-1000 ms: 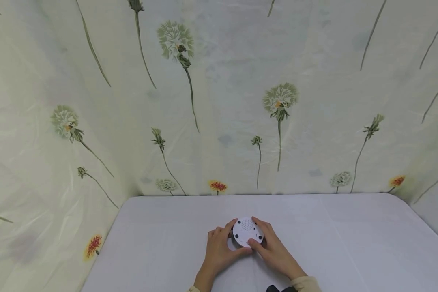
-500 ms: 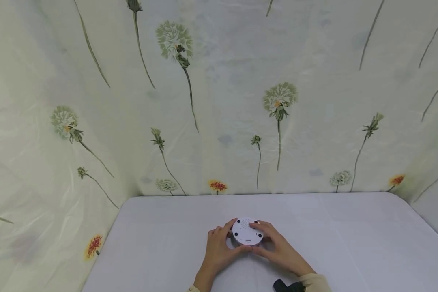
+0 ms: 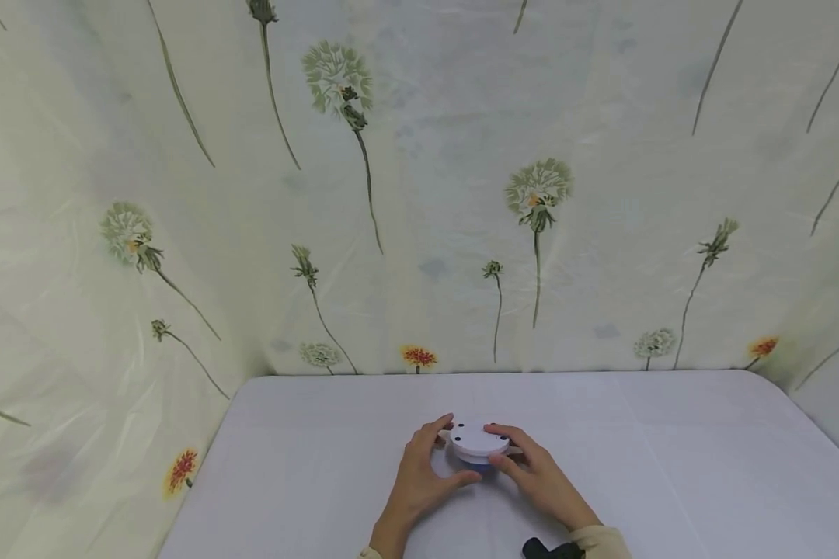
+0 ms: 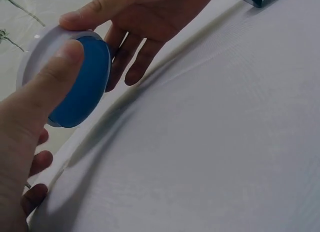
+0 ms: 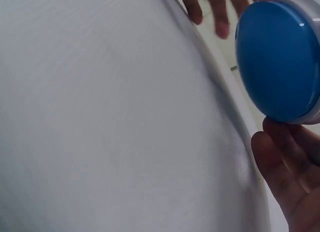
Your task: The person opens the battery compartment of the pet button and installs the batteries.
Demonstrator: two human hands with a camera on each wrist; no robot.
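A round white device (image 3: pixel 477 441) with small black feet on its flat upper face is held above the table. Its other side is a smooth blue dome, which shows in both wrist views. My left hand (image 3: pixel 419 467) holds its left edge between thumb and fingers. In the left wrist view, the left thumb (image 4: pixel 64 66) lies across the blue dome (image 4: pixel 85 89). My right hand (image 3: pixel 541 475) grips the right side, its index finger over the white face and its thumb at the near edge. Other fingers of both hands are loosely bent below the device.
A white cloth covers the table (image 3: pixel 308 466). Behind it hangs a pale curtain (image 3: pixel 433 194) printed with dandelions. A black object (image 3: pixel 552 548) sits by the right sleeve (image 3: pixel 601 540) at the bottom edge.
The device has tilted so its white face lies flatter and the blue underside shows at the near edge. My right thumb and index finger have shifted along its rim; my left hand stays nearly in place.
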